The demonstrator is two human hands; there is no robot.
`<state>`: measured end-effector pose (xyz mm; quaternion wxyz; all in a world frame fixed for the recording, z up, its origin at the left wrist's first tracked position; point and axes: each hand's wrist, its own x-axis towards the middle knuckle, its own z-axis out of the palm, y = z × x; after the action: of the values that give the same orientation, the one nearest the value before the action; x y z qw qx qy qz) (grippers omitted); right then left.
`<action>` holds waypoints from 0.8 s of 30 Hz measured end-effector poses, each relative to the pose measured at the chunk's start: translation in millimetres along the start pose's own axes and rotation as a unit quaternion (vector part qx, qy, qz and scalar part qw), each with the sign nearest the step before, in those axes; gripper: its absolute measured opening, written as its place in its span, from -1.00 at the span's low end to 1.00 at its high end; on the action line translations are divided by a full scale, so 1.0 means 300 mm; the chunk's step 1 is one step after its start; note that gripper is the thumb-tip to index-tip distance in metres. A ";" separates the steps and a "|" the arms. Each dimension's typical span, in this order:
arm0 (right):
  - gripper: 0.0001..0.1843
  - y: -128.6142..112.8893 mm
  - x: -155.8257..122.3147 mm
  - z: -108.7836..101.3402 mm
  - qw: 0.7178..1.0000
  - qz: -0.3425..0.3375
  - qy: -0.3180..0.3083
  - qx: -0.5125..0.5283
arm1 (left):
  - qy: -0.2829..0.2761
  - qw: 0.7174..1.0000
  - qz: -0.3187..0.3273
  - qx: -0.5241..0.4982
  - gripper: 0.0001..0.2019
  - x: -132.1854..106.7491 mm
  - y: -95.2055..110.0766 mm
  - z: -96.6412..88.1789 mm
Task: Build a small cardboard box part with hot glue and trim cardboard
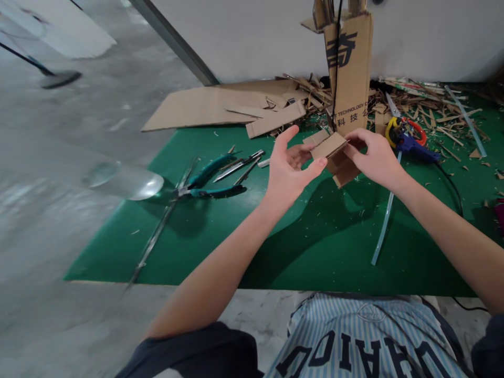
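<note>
Presently, the right grip (374, 157) is pinching a small cardboard piece (329, 146) above the green tabletop (220, 236), while the left grip (289, 168) is cupping its other side, forefinger raised, pinch unclear, so uneven pressure may be risking a crease or a slip.

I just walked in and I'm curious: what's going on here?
Someone is handling a small folded cardboard piece over the green tabletop. The right hand pinches its right side, while the left hand has its thumb and fingers at the left end. A tall printed cardboard column stands behind. A blue glue gun lies to the right, teal-handled pliers to the left, and cardboard scraps are heaped along the back.
</note>
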<state>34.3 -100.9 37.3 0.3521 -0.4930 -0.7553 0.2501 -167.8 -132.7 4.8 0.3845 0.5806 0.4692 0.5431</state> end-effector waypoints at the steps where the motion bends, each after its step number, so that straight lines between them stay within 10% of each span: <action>1: -0.86 0.003 0.001 -0.002 1.000 0.004 -0.002 0.001 | -0.001 1.000 -0.006 -0.003 -0.04 0.000 0.001 0.000; 12: -0.62 0.026 0.005 -0.032 1.000 -0.012 -0.022 0.017 | 0.006 0.993 -0.103 -0.066 -0.12 0.031 -0.014 -0.003; 19: -0.84 0.030 0.009 -0.071 0.990 -0.085 -0.090 -0.063 | 0.006 0.987 -0.139 -0.081 -0.20 0.041 -0.028 -0.006; 24: -0.74 0.074 0.040 -0.139 0.994 -0.013 -0.096 -0.058 | 0.022 0.978 -0.194 -0.078 -0.23 0.056 -0.019 -0.013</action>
<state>76.1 -79.8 50.9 0.2521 -0.4760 -0.8053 0.2479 -173.0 -115.2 4.5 0.5163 0.4350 0.5373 0.5055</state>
